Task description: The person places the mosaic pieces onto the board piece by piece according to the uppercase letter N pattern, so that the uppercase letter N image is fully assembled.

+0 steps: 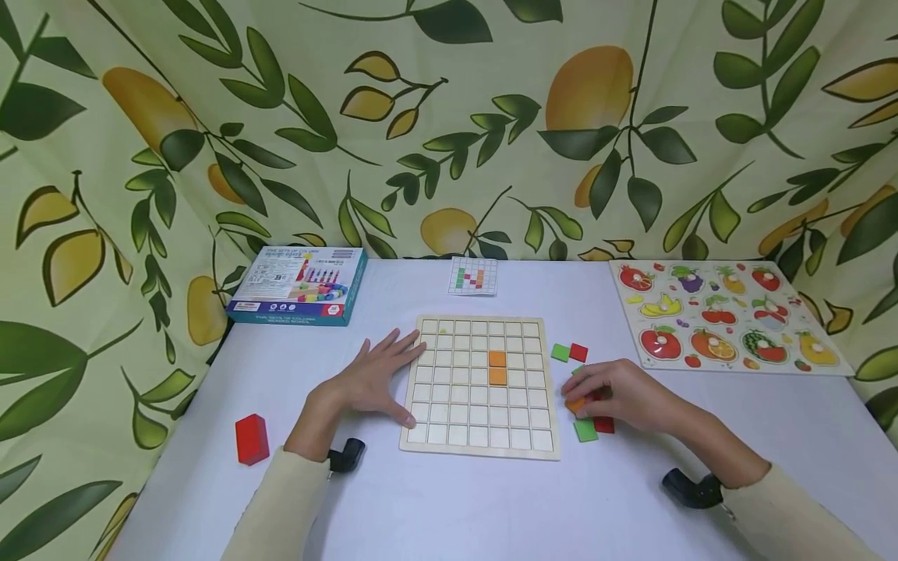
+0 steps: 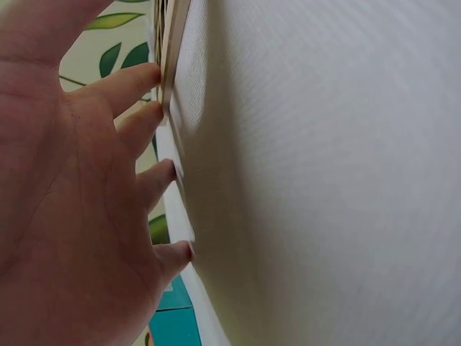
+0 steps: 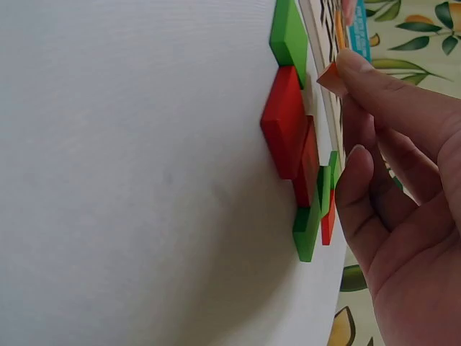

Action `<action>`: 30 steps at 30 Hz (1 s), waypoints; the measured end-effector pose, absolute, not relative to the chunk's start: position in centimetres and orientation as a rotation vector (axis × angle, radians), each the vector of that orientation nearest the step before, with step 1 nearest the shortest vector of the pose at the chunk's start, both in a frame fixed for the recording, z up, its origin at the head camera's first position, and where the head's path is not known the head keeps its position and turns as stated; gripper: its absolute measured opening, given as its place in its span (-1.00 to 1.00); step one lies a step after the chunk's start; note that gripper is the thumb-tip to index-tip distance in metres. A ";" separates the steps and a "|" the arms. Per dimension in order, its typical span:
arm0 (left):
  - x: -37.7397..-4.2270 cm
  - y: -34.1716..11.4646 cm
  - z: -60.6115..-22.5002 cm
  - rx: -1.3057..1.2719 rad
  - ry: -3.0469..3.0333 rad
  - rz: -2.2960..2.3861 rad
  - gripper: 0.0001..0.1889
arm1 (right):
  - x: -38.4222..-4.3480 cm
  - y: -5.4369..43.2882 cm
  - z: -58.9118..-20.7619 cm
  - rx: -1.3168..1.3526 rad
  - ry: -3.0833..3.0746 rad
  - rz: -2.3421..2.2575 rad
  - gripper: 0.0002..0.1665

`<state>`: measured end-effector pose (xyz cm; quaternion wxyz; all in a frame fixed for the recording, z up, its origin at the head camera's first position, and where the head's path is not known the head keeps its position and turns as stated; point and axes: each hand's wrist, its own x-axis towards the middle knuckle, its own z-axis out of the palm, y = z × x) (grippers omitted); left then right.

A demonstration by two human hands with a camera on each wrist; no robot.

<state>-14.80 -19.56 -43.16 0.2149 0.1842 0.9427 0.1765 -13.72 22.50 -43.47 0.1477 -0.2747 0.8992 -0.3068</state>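
Observation:
A wooden grid board [image 1: 479, 454] lies in the middle of the table, with two orange square tiles [image 1: 497, 368] in neighbouring cells of one column. My left hand [image 1: 368, 379] is spread at the board's left side, thumb and fingertips at its edge; the left wrist view shows its fingers [image 2: 140, 83] stretched out. Between thumb and fingers my right hand [image 1: 624, 395] pinches an orange tile [image 3: 332, 79], right of the board. Loose green tiles [image 1: 585, 430] and red tiles [image 3: 284, 122] lie under and around that hand, some partly hidden by it.
A small pattern card [image 1: 473, 276] stands behind the board. At the back left lies a boxed toy set [image 1: 295, 285]; a red block [image 1: 252, 439] sits at the left. A fruit puzzle board [image 1: 733, 315] fills the back right. Patterned cloth [image 1: 449, 140] hangs behind the table.

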 end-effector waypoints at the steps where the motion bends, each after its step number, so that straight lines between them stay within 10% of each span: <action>1: -14.8 -19.5 -43.1 0.511 2.614 0.488 0.31 | -13.8 22.5 -43.3 -0.789 2.592 -0.886 -0.75; 30: -14.6 -19.7 -43.5 0.539 2.635 0.519 0.29 | -15.1 18.6 -43.2 -0.864 2.524 -1.136 -0.70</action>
